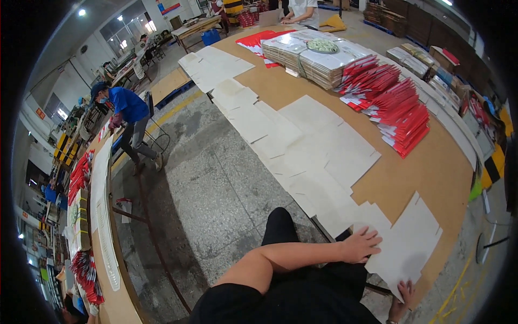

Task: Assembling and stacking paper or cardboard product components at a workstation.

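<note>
Flat white die-cut card sheets (318, 183) with slits overlap in a row along the near edge of a brown-topped table. My left hand (360, 245) lies on this row with its fingers spread, at the inner edge of the nearest white card sheet (408, 243). Lower right, my right hand (403, 299) rests at that sheet's near corner, fingers stretched out and apart over its edge. The palm side of each hand is hidden.
Fanned red-and-white folded card pieces (386, 102) lie beside a tied stack of flat cartons (307, 54) bearing a dish (322, 46). Left, past the grey floor (216, 167), a person in blue (129, 105) bends over another long table (110, 286).
</note>
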Available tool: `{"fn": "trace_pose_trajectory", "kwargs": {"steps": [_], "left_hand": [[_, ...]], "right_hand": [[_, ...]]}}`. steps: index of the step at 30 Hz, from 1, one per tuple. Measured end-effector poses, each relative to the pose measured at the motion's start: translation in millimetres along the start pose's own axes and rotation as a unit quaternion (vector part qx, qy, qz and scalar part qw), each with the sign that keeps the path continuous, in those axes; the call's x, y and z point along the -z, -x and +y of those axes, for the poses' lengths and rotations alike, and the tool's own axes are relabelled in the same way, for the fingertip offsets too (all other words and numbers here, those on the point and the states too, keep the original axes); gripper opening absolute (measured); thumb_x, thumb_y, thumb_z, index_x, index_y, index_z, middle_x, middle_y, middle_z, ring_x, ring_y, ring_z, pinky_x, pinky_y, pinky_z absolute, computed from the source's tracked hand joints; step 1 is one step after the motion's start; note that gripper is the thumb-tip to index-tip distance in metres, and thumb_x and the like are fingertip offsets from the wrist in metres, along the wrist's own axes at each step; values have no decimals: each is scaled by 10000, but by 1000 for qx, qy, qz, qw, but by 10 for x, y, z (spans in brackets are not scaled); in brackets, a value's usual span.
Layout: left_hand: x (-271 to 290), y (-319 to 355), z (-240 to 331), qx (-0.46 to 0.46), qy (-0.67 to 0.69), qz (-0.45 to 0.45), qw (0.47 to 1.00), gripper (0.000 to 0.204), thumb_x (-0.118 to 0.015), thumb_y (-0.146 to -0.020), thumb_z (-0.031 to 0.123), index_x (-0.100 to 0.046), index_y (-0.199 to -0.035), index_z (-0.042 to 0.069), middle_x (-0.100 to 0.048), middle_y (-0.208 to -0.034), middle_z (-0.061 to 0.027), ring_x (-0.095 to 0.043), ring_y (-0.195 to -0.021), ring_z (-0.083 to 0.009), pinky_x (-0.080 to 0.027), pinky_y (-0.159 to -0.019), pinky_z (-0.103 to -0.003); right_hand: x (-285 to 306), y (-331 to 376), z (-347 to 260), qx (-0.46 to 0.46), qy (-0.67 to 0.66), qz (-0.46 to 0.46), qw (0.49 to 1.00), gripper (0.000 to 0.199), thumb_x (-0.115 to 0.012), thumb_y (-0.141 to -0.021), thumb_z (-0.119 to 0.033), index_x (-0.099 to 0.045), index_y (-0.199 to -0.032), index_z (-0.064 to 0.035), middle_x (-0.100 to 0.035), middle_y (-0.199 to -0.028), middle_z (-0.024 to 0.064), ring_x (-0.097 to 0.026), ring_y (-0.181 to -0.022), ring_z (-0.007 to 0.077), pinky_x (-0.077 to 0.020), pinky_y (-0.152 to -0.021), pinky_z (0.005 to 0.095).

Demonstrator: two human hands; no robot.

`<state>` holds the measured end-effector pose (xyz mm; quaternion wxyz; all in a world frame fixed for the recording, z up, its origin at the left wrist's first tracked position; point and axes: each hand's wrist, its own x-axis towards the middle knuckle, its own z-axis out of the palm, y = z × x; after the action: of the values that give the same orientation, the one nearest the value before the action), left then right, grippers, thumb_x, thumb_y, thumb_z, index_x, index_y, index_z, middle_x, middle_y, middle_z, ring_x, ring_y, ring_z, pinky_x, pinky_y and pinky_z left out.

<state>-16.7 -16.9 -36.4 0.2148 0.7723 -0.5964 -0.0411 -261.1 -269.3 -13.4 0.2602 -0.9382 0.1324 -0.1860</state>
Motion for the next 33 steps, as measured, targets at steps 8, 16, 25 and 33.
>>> {"fn": "trace_pose_trajectory", "kwargs": {"steps": [8, 16, 25, 33], "left_hand": [[-100, -479, 245, 139, 138, 19, 980, 316, -691, -808, 275, -602, -1078, 136, -576, -1060, -64, -553, -959, -264, -396, -841, -422], [-69, -182, 560, -84, -107, 68, 988, 373, -613, -819, 278, -594, -1187, 220, -512, -1294, -41, -466, -1161, -260, -397, -903, -462], [198, -375, -13, 116, 56, 54, 990, 618, -678, -765, 192, -487, -1353, 221, -530, -1182, -191, -558, -1009, -371, -482, -768, -473], [8, -328, 388, 100, -185, -36, 977, 1001, -795, -655, 487, -283, -1506, 359, -334, -1429, -358, -361, -1266, -563, -297, -984, -704]], "right_hand": [[-26, -190, 216, -174, 1, 95, 980, 625, -721, -838, -126, -445, -1391, -35, -500, -1335, 182, -516, -1166, 325, -402, -990, 457], [-303, -747, -856, 169, 20, -53, 984, 233, -641, -830, -63, -618, -1058, -26, -630, -967, 147, -561, -950, 332, -415, -883, 447], [-572, -650, -549, 176, 26, -23, 984, 114, -686, -746, -29, -660, -855, -51, -644, -843, 103, -593, -820, 294, -440, -913, 457], [-332, -399, -903, -226, -209, -111, 945, 140, -669, -868, -190, -601, -935, -88, -643, -922, 94, -613, -849, 205, -496, -710, 333]]}}
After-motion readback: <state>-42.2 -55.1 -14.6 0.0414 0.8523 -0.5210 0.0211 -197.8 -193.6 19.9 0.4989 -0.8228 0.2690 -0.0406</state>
